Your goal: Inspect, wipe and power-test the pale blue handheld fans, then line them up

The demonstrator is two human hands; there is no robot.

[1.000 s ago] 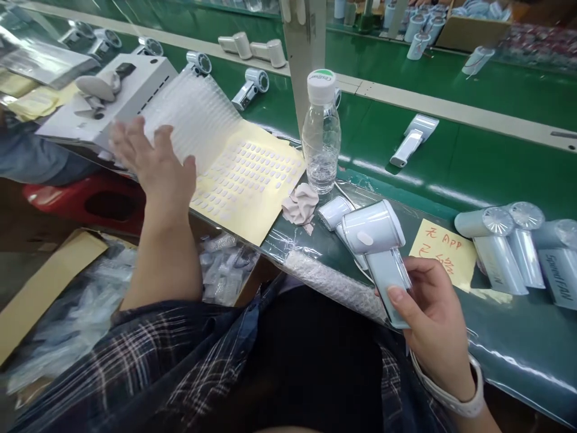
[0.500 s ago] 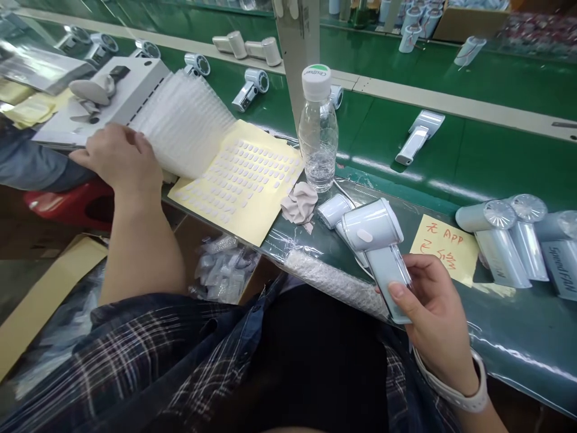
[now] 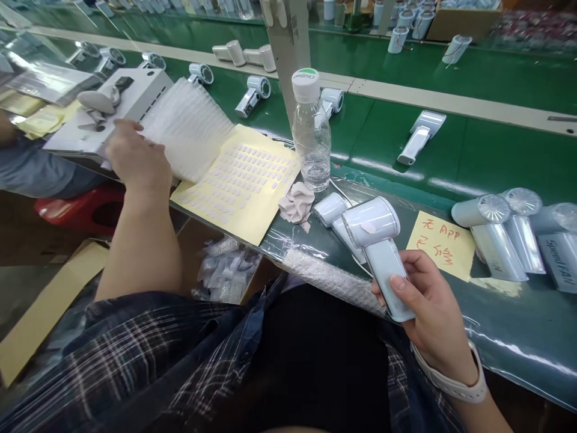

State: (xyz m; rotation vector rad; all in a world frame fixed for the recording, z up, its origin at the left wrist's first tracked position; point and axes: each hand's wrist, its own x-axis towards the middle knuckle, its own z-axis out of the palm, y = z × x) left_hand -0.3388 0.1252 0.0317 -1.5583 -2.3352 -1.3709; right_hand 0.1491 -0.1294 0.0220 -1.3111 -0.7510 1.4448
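Note:
My right hand (image 3: 428,300) holds a pale blue handheld fan (image 3: 376,252) by its handle, thumb across the front. A small white oval sticker sits on its round head. A second pale blue fan (image 3: 332,210) lies just behind it on the bench. My left hand (image 3: 137,153) is at the left edge of a stack of bubble-wrap bags (image 3: 187,126), fingers curled and slightly blurred; what they pinch, if anything, is hidden. Beside the stack lies a yellow sheet (image 3: 256,192) with rows of small white oval stickers. A crumpled pinkish paper (image 3: 296,203) rests near it.
A water bottle (image 3: 312,138) stands by the grey post (image 3: 288,60). Several fans lie along the green belt (image 3: 369,138). Wrapped fans (image 3: 502,240) sit at right beside a handwritten yellow note (image 3: 442,243). At left are a white box (image 3: 135,96) and another person's sleeve (image 3: 40,165).
My left hand's fingers have curled inward, and its outstretched thumb no longer shows at the left. The fan in my right hand has turned slightly. The view has shifted a little.

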